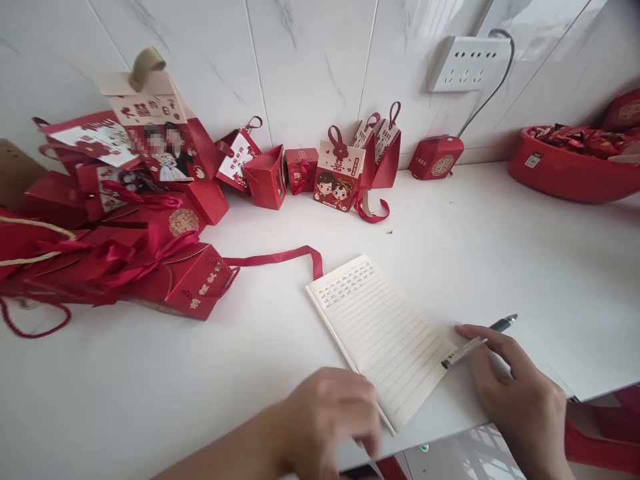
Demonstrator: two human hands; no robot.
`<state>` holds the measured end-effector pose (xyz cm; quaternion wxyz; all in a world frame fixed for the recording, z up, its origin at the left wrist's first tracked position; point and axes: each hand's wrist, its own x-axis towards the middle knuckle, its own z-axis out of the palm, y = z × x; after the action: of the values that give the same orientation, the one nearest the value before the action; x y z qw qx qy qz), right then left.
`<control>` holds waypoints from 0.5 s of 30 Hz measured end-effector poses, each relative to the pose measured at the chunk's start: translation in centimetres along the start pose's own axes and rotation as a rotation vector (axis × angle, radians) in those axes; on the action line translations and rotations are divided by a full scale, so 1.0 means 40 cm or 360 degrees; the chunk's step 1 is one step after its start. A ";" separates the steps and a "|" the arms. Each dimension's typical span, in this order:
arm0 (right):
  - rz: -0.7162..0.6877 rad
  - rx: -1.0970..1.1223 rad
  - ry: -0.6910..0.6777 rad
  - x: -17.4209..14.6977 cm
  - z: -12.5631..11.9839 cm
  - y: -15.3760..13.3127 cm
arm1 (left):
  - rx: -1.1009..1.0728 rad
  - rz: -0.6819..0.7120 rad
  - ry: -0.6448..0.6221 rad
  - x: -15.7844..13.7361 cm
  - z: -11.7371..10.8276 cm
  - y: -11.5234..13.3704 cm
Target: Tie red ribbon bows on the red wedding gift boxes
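An open lined notebook (385, 340) lies at a slant on the white tabletop, with several rows of small handwriting at the top of its page. My right hand (525, 393) is at the notebook's right edge, its thumb and fingers closed around a pen (463, 353). One end of the pen points over the page; its dark end sticks out beyond my index finger. My left hand (333, 413) hovers by the notebook's lower left edge, fingers curled and smeared by motion. Whether it holds anything is hidden.
Red gift boxes (185, 287) with ribbons are heaped at the left. Several small boxes (340, 175) stand along the tiled wall. A ribbon (280, 256) runs to the notebook's top. A red basin (565, 170) sits at the right, below a power strip (470, 65).
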<state>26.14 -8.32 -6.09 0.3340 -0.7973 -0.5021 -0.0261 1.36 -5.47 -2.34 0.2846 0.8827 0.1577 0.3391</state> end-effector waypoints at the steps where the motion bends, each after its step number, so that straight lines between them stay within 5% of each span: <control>1: 0.0020 -0.0009 0.0011 -0.002 -0.002 -0.005 | -0.0021 0.0039 0.0067 -0.006 0.007 -0.037; 4: 0.0084 -0.0051 0.0003 -0.002 -0.007 -0.021 | 0.0024 0.0050 0.0116 -0.036 0.007 -0.095; 10: 0.0003 -0.0085 -0.0009 0.002 -0.007 -0.007 | 0.0363 0.0064 -0.0157 -0.056 -0.016 -0.082; 15: -0.0070 -0.0107 -0.0137 -0.007 -0.014 0.015 | 0.0444 0.0081 -0.0032 -0.038 -0.022 -0.083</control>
<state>26.64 -9.02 -6.08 0.2845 -0.7972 -0.5323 -0.0161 -0.64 -3.23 -4.60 0.1521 0.9207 0.1781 0.3121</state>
